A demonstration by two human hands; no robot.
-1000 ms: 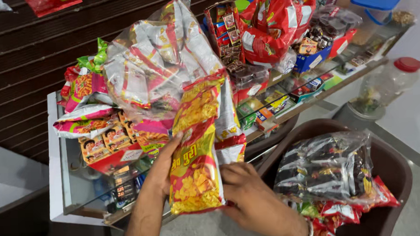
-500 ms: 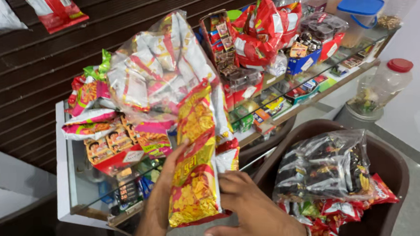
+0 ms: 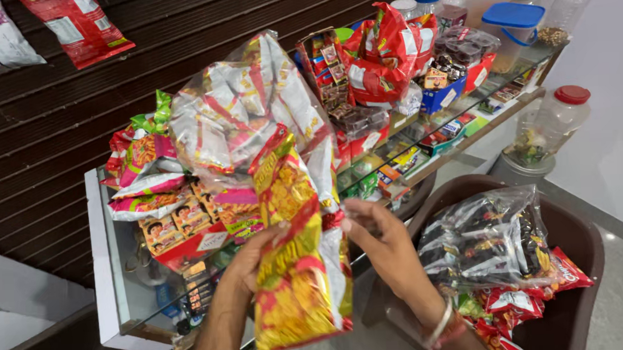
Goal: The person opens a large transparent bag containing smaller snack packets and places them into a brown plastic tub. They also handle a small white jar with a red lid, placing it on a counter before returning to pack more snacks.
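Observation:
A hanging strip of yellow-and-red snack packets (image 3: 294, 260) is in front of me, over the edge of a glass display counter (image 3: 113, 275). My left hand (image 3: 248, 258) grips the strip from the left side, thumb on the front. My right hand (image 3: 384, 245) touches its right edge with curled fingers; a bangle circles that wrist. Behind the strip, a large clear bag of white-and-red snack packets (image 3: 238, 108) rests on the counter.
More packets (image 3: 147, 182), red bags (image 3: 383, 60) and small boxes crowd the counter top. Lidded plastic jars (image 3: 511, 23) stand at the far right end, one jar (image 3: 551, 126) on a lower stand. A brown chair (image 3: 580, 233) holds a clear bag of dark packets (image 3: 489, 237).
The strip has swung upward and slightly right. My right hand has risen from under its lower end to its right edge, and my view has shifted a little lower.

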